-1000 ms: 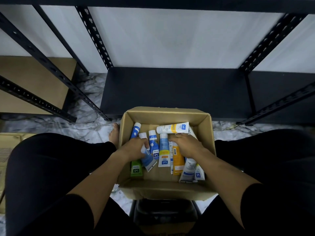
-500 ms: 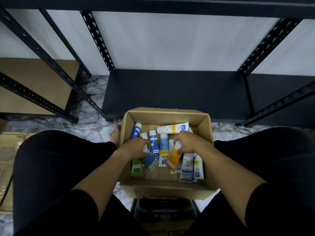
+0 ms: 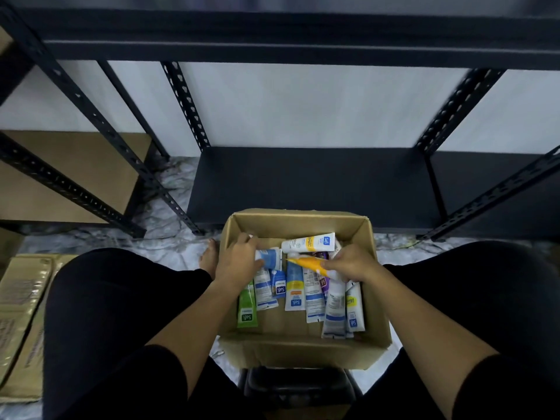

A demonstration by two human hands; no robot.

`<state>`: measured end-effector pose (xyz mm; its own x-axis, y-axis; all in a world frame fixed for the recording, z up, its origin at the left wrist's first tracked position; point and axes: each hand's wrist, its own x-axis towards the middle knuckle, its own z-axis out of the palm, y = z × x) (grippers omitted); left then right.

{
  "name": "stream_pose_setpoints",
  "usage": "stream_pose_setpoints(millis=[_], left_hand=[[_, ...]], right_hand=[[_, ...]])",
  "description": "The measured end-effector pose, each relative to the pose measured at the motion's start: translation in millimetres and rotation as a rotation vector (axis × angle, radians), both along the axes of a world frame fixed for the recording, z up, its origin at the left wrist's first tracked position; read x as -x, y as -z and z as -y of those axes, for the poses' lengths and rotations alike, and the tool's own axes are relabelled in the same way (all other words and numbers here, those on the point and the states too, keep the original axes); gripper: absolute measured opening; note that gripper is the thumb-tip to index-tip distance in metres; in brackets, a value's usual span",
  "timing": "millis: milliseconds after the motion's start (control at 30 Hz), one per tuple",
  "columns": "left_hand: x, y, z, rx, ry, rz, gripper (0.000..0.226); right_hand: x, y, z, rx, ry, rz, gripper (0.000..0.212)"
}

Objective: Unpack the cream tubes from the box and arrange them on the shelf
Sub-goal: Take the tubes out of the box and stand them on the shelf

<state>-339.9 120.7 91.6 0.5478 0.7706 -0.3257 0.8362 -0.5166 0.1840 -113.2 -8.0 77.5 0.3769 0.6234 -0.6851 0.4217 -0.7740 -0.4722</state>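
Cream tubes (image 3: 295, 294) lie loose in the open cardboard box (image 3: 375, 338) on the floor betw. the person's knees, mostly flat, some overlapping. Probably light, soft-walled, slick plastic; best taken mid-body or by the stiffer cap end, not the crimp. Left hand (image 3: 238, 263) has fingers curled round a blue-white tube (image 3: 269, 258); right hand (image 3: 351, 266) pinches an orange tube (image 3: 306, 263) near its cap, crimp tilted up. Black shelf (image 3: 309, 189) sits just beyond the box, w/ slotted uprights (image 3: 185, 104) either side. Box's far wall is the only thing to clear. Flat cartons (image 3: 21, 313) lie at left.
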Motion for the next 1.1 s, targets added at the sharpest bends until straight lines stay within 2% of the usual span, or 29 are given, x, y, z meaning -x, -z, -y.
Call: stream_pose_setpoints(millis=[133, 267, 333, 500, 600, 733, 800, 900, 1000, 1100], left_hand=[[-1.8, 12.2, 8.5, 0.077, 0.106, -0.159, 0.039], [-3.2, 18.4, 9.2, 0.044, 0.174, -0.198, 0.042], [-1.9, 22.9, 7.1, 0.023, 0.203, -0.212, 0.045], [0.4, 29.9, 3.9, 0.07, 0.258, -0.31, 0.06], [0.9, 30.6, 4.1, 0.07, 0.303, -0.344, 0.058], [-0.1, 24.6, 7.5, 0.028, 0.33, -0.304, 0.046], [-1.1, 18.0, 7.6, 0.018, 0.303, -0.276, 0.042], [3.1, 8.2, 4.2, 0.011, 0.221, -0.219, 0.041], [12.8, 1.5, -3.5, 0.099, 0.109, -0.068, 0.04], [21.0, -6.6, -9.6, 0.172, -0.016, 0.072, 0.041]], right_hand=[[7.0, 2.2, 3.5, 0.042, -0.067, 0.083, 0.033], [9.9, 2.2, 1.9, 0.067, -0.158, 0.191, 0.034], [11.6, 2.2, -1.0, 0.087, -0.211, 0.245, 0.026], [14.1, -2.8, -6.2, 0.108, -0.428, 0.369, 0.046], [14.5, -8.0, -7.3, 0.106, -0.508, 0.389, 0.053], [17.7, -9.3, -7.8, 0.098, -0.522, 0.383, 0.032], [15.9, -9.8, -7.1, 0.083, -0.459, 0.33, 0.024], [9.0, -14.9, -3.3, 0.053, -0.249, 0.107, 0.031], [1.9, -26.5, 4.3, 0.013, -0.047, -0.136, 0.035], [-2.5, -39.5, 13.7, -0.044, 0.059, -0.268, 0.038]])
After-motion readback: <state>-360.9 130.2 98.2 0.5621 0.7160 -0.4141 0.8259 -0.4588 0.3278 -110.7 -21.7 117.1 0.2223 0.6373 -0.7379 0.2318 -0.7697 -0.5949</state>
